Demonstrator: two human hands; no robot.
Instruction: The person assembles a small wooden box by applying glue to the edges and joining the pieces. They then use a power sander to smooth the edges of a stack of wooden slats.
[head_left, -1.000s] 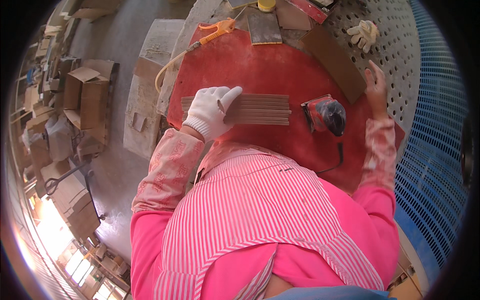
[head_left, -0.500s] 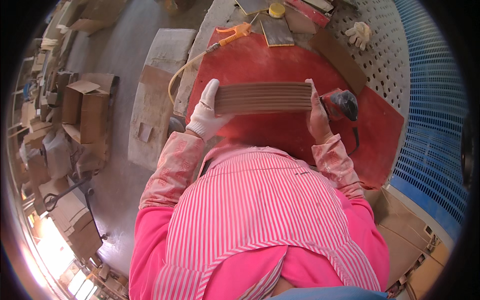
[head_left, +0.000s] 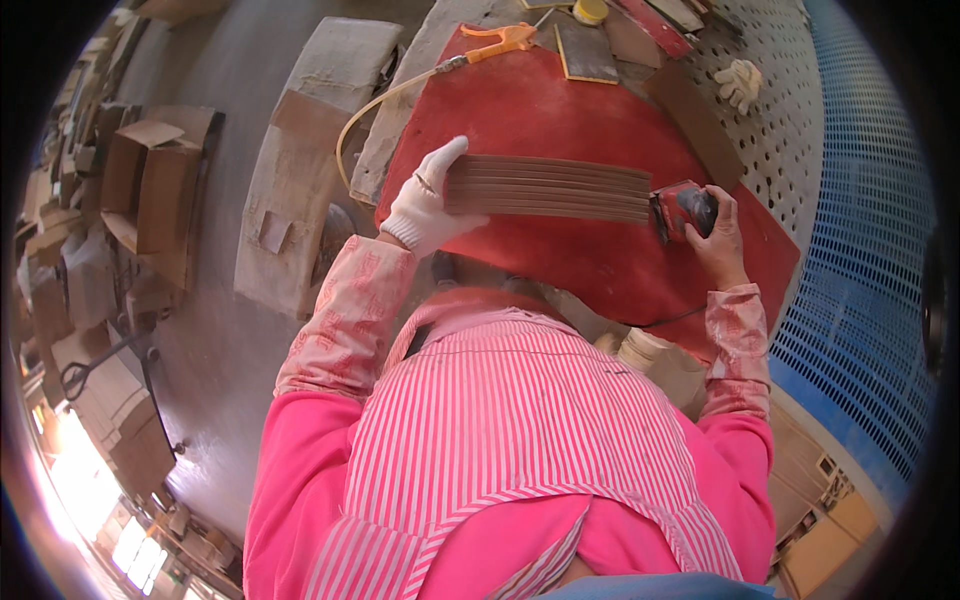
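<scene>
My left hand, in a white knit glove, grips the left end of a stack of brown grooved boards, thumb on top. The stack lies level over a red-covered work surface. Bare, my right hand is closed round a red and black power sander at the stack's right end. The sander stands right beside that end; whether it touches the boards I cannot tell. Its dark cord runs off toward my apron.
Beyond the boards lie an orange air gun with a yellowish hose, a dark flat block and a brown plank. A white glove rests on the perforated surface at right. Blue slatted panels border it. Cardboard boxes stand left.
My right hand has let go of the stack's right end and moved right onto the sander. My left hand still holds the boards, now slightly farther right in view.
</scene>
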